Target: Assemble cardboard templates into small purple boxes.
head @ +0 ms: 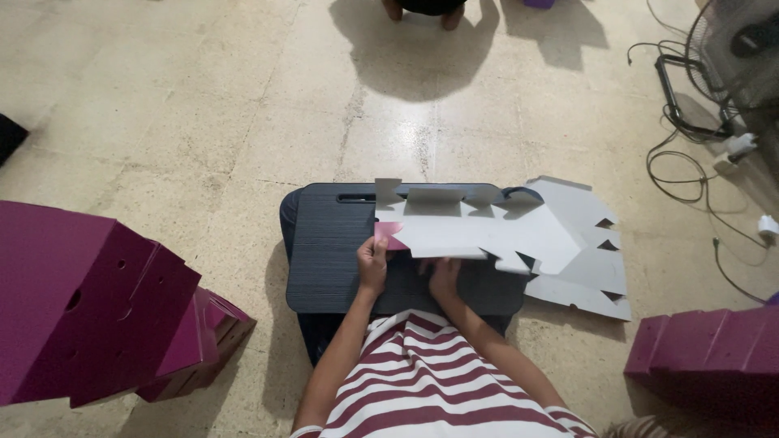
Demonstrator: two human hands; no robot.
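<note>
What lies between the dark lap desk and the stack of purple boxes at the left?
In the head view, only bare tiled floor separates the dark lap desk from the stack of purple boxes; nothing sits on that stretch.

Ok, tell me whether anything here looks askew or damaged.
Nothing looks damaged. The flat cardboard blank overhangs the right edge of the dark lap desk, and loose cables trail across the floor at upper right.
</note>
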